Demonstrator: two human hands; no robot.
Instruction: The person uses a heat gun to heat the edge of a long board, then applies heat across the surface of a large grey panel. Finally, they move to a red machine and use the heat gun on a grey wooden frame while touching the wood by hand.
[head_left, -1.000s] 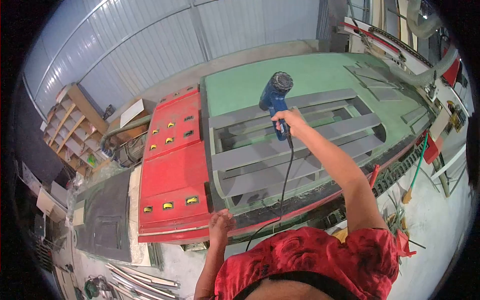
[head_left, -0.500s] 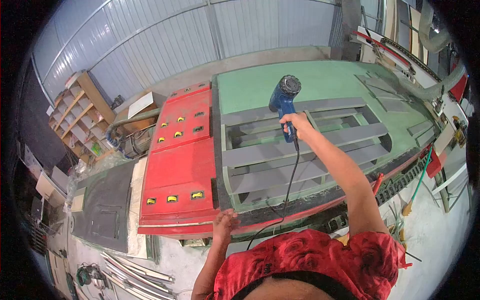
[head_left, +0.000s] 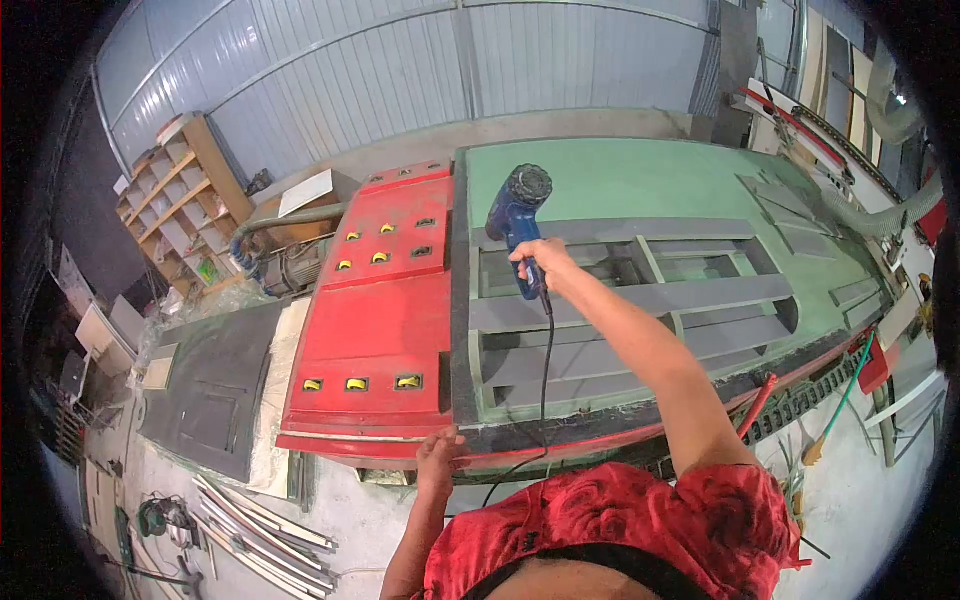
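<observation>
A dark blue heat gun (head_left: 517, 214) is gripped in my right hand (head_left: 541, 263), whose fingers wrap round its handle. It is held over the left part of a grey slatted frame (head_left: 630, 301) set in a large green panel (head_left: 620, 180). From the handle a black cord (head_left: 548, 370) hangs down across the panel's near edge. My left hand (head_left: 438, 462) is at the near edge, by the corner where the red panel (head_left: 350, 325) meets the dark border (head_left: 500, 437). Its fingers are loosely bent and apart, with nothing seen in them.
On the left lie a dark grey moulded panel (head_left: 210, 390) and long strips (head_left: 265, 540) on the floor. A wooden shelf (head_left: 215, 165) and a motor (head_left: 290, 270) stand behind. A grey hose (head_left: 885, 218) and a black cable chain (head_left: 800, 407) are on the right.
The view has shifted, so the panels sit further right and lower. Relative to the slatted frame, my right hand has carried the heat gun leftward. My left hand remains near the corner.
</observation>
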